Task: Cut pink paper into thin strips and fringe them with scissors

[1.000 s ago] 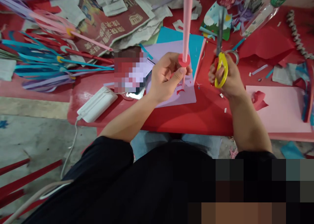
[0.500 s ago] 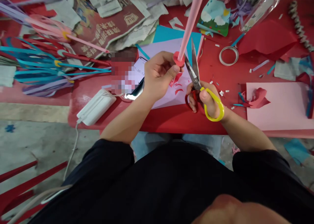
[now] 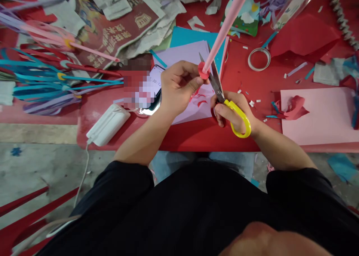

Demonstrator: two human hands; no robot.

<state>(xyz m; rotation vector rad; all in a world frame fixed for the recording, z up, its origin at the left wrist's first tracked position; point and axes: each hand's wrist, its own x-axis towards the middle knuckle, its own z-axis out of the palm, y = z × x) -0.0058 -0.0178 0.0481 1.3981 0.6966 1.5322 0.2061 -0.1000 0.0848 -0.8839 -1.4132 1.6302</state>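
Note:
My left hand is closed on the lower end of a long pink paper stick, which slants up to the right. A small red paper ring sits around the stick just above my fingers. My right hand grips yellow-handled scissors, fingers through the loops. The blades are parted and point up at the red ring, one on each side of the stick's base. Both hands hover over a lilac paper sheet on the red table.
A white power adapter and a phone lie left of my hands. Finished paper sticks and newspapers fill the far left. A tape ring, pink sheet, red paper and scraps lie right.
My right hand brought the scissors down from the far right and in toward the stick, and the blades now straddle the red ring. The pink stick has tilted further right.

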